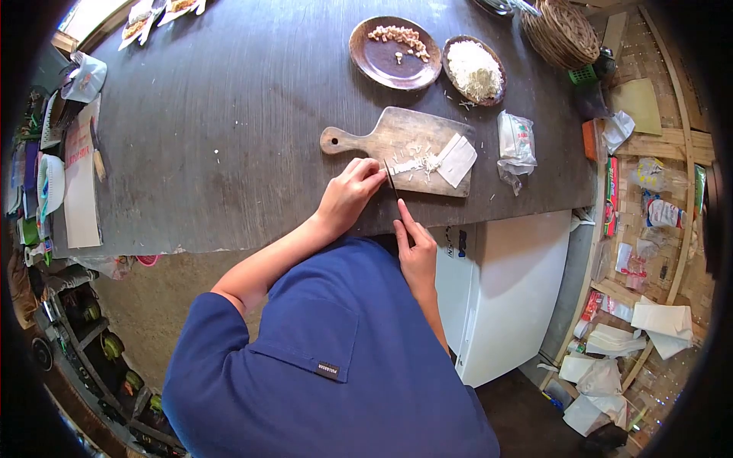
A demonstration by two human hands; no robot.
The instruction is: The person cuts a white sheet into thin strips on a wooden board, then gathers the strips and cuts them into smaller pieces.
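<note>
A wooden cutting board [405,126] with a handle lies near the table's front edge. On its right part rest flat white slices [458,162], with thin white shreds [427,162] scattered beside them. My right hand [417,256] grips a knife [392,180], its index finger stretched along it, and the dark blade points away over the board's front edge. My left hand [353,191] is closed, fingertips pinched together at the board's left front, close to the blade. What those fingers hold is hidden.
Behind the board stand a brown plate [376,67] of small beige pieces and a bowl [500,91] heaped with white shreds. A white plastic packet [517,145] lies right of the board. Further off are a wicker basket [561,34] and, below the table, a white appliance [519,298].
</note>
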